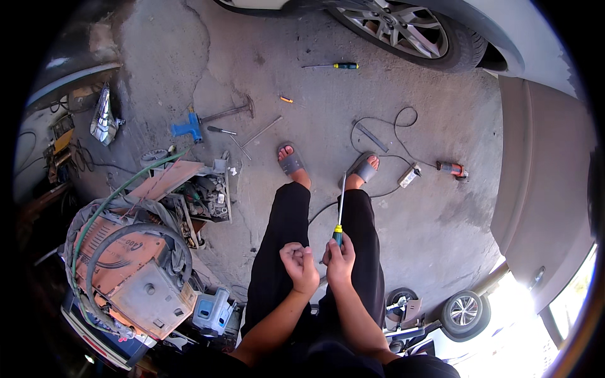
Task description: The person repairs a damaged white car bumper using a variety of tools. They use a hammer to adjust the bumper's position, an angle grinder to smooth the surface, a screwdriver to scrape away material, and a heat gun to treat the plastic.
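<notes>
My right hand (339, 259) is closed around the green and yellow handle of a screwdriver (338, 232). The long metal shaft points away from me, over my right leg. Beside it, a short gap to the left, my left hand (299, 267) has its fingers curled in, and nothing shows in it. Both hands are in front of my thighs. Farther off on the floor lies a second screwdriver (345, 65) with a similar green and yellow handle.
A hammer (227, 113), blue tool (186, 128), T-handled rod (261, 132) and orange power tool (452, 169) lie on the concrete floor. A cord runs to a power strip (409, 176). A welding machine (113, 252) stands left; a car wheel (403, 28) is at the far right.
</notes>
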Demonstrator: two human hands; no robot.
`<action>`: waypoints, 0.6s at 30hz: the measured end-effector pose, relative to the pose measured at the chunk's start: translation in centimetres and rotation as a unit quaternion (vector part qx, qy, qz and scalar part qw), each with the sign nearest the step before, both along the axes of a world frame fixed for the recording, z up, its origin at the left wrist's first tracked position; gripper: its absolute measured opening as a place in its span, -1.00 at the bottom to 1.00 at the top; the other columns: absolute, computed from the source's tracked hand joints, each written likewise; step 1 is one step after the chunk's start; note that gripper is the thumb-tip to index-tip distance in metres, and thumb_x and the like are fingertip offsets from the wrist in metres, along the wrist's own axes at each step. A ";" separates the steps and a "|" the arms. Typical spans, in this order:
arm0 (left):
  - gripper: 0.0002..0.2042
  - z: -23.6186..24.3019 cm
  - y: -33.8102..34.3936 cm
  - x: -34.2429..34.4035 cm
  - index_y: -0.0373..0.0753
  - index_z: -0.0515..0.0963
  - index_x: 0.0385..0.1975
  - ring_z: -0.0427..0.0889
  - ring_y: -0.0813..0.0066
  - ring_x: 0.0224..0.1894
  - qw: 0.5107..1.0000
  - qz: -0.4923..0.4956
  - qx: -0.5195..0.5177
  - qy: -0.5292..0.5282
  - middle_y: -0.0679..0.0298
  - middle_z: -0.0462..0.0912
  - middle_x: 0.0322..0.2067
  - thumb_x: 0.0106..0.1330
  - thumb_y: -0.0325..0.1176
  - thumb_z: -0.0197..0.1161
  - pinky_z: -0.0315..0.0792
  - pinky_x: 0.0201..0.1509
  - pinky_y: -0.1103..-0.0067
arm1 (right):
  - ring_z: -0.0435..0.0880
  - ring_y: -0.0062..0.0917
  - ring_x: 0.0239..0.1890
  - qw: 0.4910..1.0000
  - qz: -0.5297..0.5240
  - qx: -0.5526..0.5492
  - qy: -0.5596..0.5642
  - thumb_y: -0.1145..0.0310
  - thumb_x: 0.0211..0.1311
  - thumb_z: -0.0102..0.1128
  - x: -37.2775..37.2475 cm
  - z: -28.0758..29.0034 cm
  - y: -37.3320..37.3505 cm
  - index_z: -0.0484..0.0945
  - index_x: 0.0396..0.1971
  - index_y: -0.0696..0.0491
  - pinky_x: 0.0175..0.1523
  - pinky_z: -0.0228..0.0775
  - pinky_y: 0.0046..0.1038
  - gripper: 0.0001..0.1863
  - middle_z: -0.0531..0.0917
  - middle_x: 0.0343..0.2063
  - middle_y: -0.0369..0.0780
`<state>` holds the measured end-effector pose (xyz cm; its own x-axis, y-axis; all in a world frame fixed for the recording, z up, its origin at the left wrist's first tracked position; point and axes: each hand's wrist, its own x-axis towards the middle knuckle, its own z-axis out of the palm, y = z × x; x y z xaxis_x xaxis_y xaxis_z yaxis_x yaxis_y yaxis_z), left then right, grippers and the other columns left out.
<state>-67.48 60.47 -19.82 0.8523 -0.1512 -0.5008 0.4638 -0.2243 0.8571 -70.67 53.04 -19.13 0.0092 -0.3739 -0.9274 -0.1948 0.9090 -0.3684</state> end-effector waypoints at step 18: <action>-0.81 13.9 16.1 11.3 -0.30 0.40 -0.23 0.55 0.38 -0.41 0.947 0.023 0.318 -0.051 0.21 0.51 -0.47 0.20 -0.41 0.14 0.43 -0.31 0.45 | 0.52 -0.53 -0.68 0.907 0.394 -0.110 0.102 0.25 0.20 0.15 -11.8 7.6 -24.6 0.54 -0.16 0.18 -0.66 0.29 -0.45 -0.67 0.61 -0.55 -0.20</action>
